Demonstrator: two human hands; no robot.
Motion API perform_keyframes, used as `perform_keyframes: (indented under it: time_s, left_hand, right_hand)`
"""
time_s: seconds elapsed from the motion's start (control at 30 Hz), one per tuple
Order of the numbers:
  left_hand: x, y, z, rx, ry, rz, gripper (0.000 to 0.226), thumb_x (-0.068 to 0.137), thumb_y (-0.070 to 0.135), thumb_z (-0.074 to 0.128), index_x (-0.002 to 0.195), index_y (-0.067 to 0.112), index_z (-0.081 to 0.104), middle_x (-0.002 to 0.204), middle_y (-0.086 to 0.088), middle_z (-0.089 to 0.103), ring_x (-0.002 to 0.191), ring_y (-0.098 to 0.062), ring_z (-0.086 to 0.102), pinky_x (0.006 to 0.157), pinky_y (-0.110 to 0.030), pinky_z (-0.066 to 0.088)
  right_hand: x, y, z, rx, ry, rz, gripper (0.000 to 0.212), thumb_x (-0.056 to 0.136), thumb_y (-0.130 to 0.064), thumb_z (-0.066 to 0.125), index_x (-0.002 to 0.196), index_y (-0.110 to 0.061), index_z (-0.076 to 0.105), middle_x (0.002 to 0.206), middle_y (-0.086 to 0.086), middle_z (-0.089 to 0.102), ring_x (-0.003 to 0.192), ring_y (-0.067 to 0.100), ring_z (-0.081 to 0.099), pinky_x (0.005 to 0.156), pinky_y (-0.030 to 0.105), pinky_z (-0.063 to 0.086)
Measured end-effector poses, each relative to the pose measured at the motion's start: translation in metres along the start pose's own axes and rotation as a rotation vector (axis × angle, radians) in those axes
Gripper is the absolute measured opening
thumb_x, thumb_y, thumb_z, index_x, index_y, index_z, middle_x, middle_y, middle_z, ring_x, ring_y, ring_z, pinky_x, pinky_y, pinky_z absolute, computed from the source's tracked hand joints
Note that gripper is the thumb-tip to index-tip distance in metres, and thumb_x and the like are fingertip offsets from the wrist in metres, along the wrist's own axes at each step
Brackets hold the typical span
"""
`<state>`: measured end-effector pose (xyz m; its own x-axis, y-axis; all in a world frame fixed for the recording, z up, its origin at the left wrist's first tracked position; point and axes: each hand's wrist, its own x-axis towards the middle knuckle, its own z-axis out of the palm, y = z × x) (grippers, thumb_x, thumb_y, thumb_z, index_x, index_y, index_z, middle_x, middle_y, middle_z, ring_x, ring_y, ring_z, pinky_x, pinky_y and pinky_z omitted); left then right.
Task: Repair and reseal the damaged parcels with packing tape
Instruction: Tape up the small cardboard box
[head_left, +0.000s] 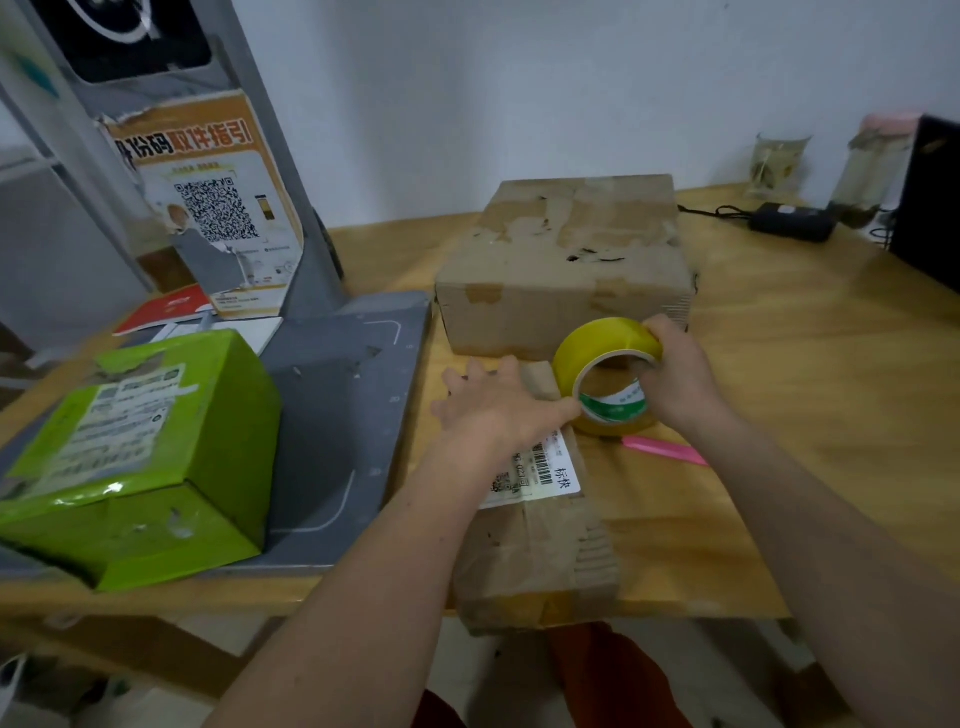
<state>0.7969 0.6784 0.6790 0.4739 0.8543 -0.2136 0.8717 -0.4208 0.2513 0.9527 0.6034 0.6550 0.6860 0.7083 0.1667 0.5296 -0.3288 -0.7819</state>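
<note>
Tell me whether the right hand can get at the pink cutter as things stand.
Probably yes, but not freely: the right hand grips the tape roll. The pink cutter lies uncovered on the table just beside it.

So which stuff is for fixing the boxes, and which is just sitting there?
For the job:
- yellow tape roll, held by the right hand
- small brown parcel, under the flat left hand
- big brown box, torn on top
- green box
- pink cutter, probably

Just lying about:
- black power adapter
- two jars
- QR poster
</note>
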Motion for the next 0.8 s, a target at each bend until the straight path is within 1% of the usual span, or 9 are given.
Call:
perform_keyframes:
  time_s: [0.13,0.2,0.3,0.37,0.4,0.47,0.6,0.67,0.8]
  left_hand:
    - [-0.001,-0.013,-0.006,-0.247,0.098,0.008,0.082,0.064,0.068,0.065,0.137,0.035,0.045,0.139,-0.003,0.042,0.132,-0.026,0.032,0.1,-0.045,0.04]
    - [-0.004,-0.021,-0.009,-0.595,0.102,0.008,0.083,0.054,0.061,0.073,0.131,0.037,0.053,0.132,0.002,0.052,0.119,-0.018,0.05,0.096,-0.038,0.045]
    - [-0.01,-0.034,-0.014,-1.039,0.079,0.039,0.084,0.051,0.049,0.081,0.13,0.032,0.057,0.12,0.005,0.062,0.098,-0.014,0.065,0.092,-0.04,0.054]
    - [-0.014,-0.039,-0.012,-1.282,0.04,0.037,0.072,0.062,0.041,0.08,0.13,0.03,0.057,0.116,0.002,0.067,0.093,-0.013,0.068,0.086,-0.038,0.056]
    - [-0.018,-0.04,-0.009,-1.38,0.015,0.051,0.061,0.072,0.035,0.077,0.129,0.029,0.058,0.115,0.002,0.068,0.092,-0.011,0.068,0.079,-0.033,0.057]
    - [-0.023,-0.041,-0.001,-1.403,-0.016,0.088,0.047,0.082,0.03,0.069,0.128,0.028,0.059,0.116,0.001,0.069,0.092,-0.009,0.067,0.07,-0.026,0.053]
    - [-0.02,-0.048,0.007,-1.303,-0.03,0.164,0.065,0.062,0.026,0.076,0.124,0.023,0.059,0.115,-0.002,0.07,0.103,-0.017,0.068,0.089,-0.038,0.055]
    - [-0.018,-0.056,0.006,-1.384,-0.097,0.195,0.066,0.066,0.017,0.08,0.128,0.018,0.057,0.117,-0.004,0.071,0.106,-0.021,0.068,0.091,-0.039,0.055]
    - [-0.017,-0.065,0.009,-1.568,-0.183,0.218,0.056,0.075,0.003,0.073,0.128,0.011,0.058,0.117,-0.013,0.07,0.103,-0.026,0.068,0.083,-0.036,0.058]
  right_hand:
    - [-0.008,-0.019,-0.013,-0.138,-0.04,-0.06,0.018,0.092,-0.002,0.048,0.105,-0.016,0.048,0.099,0.011,0.056,0.091,0.029,0.052,0.07,0.036,0.041]
    - [-0.015,-0.039,-0.025,-0.209,-0.011,-0.12,0.023,0.092,-0.005,0.049,0.113,-0.013,0.049,0.104,0.011,0.055,0.097,0.033,0.053,0.074,0.039,0.043]
    - [-0.024,-0.077,-0.039,-0.284,0.107,-0.261,0.036,0.091,-0.012,0.054,0.126,-0.014,0.044,0.113,0.009,0.052,0.105,0.033,0.052,0.075,0.037,0.04]
    - [-0.029,-0.096,-0.04,-0.084,0.164,-0.311,0.045,0.089,-0.022,0.062,0.13,-0.02,0.042,0.118,0.001,0.052,0.107,0.023,0.052,0.08,0.034,0.044]
    - [-0.031,-0.102,-0.037,0.072,0.169,-0.304,0.047,0.088,-0.024,0.066,0.13,-0.022,0.044,0.114,-0.004,0.052,0.105,0.016,0.051,0.077,0.025,0.044]
    - [-0.034,-0.107,-0.024,0.274,0.119,-0.227,0.049,0.083,-0.025,0.071,0.126,-0.022,0.047,0.112,-0.007,0.053,0.102,0.01,0.052,0.073,0.016,0.041]
    - [-0.041,-0.093,0.022,0.445,0.041,-0.002,0.042,0.078,-0.02,0.075,0.112,-0.016,0.052,0.107,0.001,0.061,0.097,0.016,0.059,0.079,0.028,0.047]
    - [-0.047,-0.089,0.04,0.527,0.07,0.052,0.039,0.075,-0.017,0.076,0.106,-0.013,0.053,0.101,0.005,0.064,0.094,0.02,0.062,0.08,0.032,0.05]
    - [-0.046,-0.097,0.049,0.411,0.04,-0.003,0.021,0.086,-0.018,0.066,0.102,-0.01,0.055,0.097,0.005,0.061,0.092,0.02,0.058,0.077,0.03,0.044]
